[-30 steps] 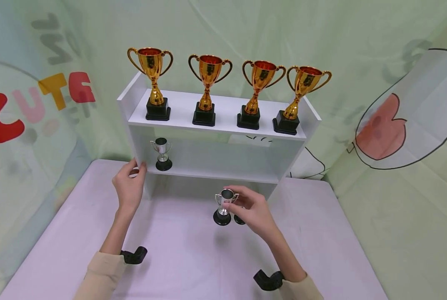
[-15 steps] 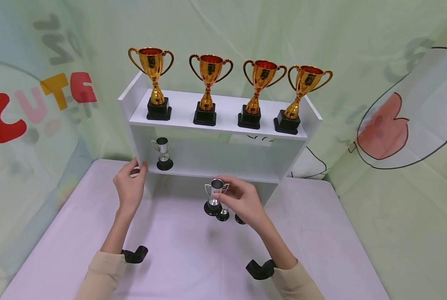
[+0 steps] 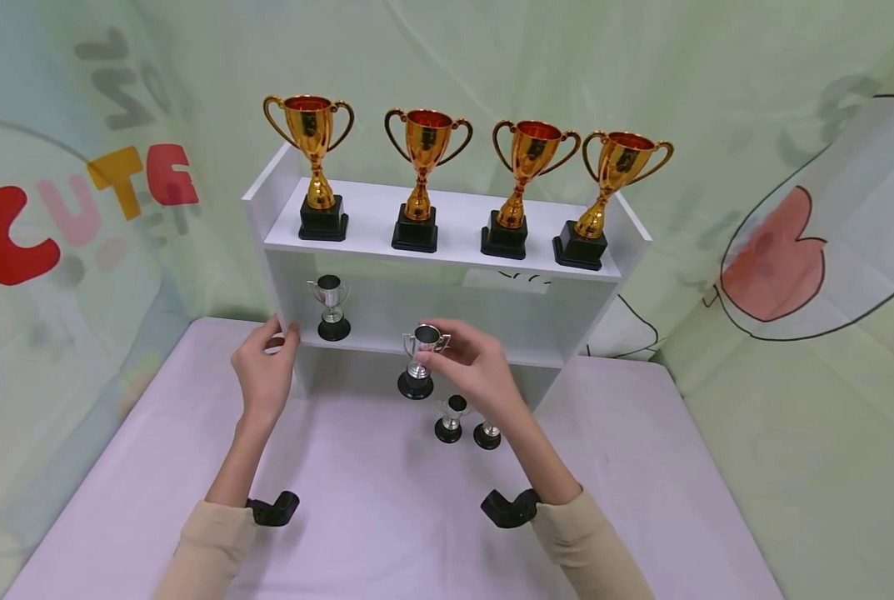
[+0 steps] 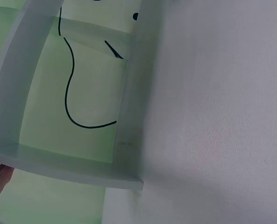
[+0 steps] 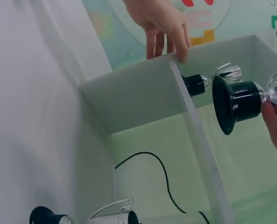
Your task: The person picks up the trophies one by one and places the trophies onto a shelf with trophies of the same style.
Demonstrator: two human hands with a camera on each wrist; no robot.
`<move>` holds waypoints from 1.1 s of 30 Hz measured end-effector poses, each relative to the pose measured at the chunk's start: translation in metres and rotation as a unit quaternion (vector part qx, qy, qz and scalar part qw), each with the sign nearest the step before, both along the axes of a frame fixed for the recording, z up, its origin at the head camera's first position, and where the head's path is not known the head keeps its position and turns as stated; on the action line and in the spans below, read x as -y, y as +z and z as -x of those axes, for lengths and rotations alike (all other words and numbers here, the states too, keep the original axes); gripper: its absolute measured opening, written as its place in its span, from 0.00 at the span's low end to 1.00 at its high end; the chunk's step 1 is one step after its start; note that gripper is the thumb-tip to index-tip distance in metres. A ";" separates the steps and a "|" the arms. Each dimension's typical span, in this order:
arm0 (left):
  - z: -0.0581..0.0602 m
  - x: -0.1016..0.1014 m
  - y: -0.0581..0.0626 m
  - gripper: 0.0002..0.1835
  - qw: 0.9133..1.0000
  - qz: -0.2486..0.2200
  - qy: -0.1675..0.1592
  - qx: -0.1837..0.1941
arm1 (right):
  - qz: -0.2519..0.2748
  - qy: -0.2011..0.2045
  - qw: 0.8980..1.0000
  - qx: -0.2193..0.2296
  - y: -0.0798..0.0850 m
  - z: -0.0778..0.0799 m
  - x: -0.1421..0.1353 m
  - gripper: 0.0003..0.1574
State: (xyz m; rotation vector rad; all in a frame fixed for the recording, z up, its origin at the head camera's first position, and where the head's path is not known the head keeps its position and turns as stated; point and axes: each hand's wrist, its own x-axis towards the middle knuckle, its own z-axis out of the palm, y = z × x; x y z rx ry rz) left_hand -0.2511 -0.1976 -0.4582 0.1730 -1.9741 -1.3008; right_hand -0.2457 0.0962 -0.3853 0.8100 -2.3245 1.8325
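My right hand (image 3: 472, 367) pinches a small silver trophy cup (image 3: 419, 354) with a round black base, held upright in the air before the middle shelf. In the right wrist view, that cup's black base (image 5: 236, 102) hangs clear of the shelf board. My left hand (image 3: 265, 367) grips the left side panel of the white shelf unit (image 3: 447, 346), thumb at the front edge and fingers on the outer side. Another silver trophy (image 3: 332, 308) stands at the left end of the middle shelf. Two more silver trophies, a left one (image 3: 450, 418) and a right one (image 3: 487, 433), stand on the table, the right one partly hidden by my right wrist.
Several gold trophies with square black bases, such as the leftmost gold cup (image 3: 315, 167), line the top shelf. A pale cloth covers the table (image 3: 387, 517). Light green curtains (image 3: 754, 250) with printed letters and drawings hang behind and at both sides.
My right hand has lifted the silver trophy up and leftward from near the table toward the middle shelf, uncovering the two on the table. My left hand keeps its grip on the side panel.
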 end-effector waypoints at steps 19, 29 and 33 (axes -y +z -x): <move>-0.001 0.001 0.001 0.13 1.000 -0.001 0.001 0.002 | -0.011 -0.006 1.000 0.014 0.008 0.030 0.024 0.26; 0.000 0.001 0.000 0.13 1.000 0.002 -0.004 -0.002 | 0.001 -0.021 1.000 -0.003 0.004 0.046 0.039 0.25; 0.000 0.000 -0.001 0.13 1.000 0.005 -0.003 0.000 | 0.007 -0.025 1.000 0.001 0.003 0.048 0.041 0.25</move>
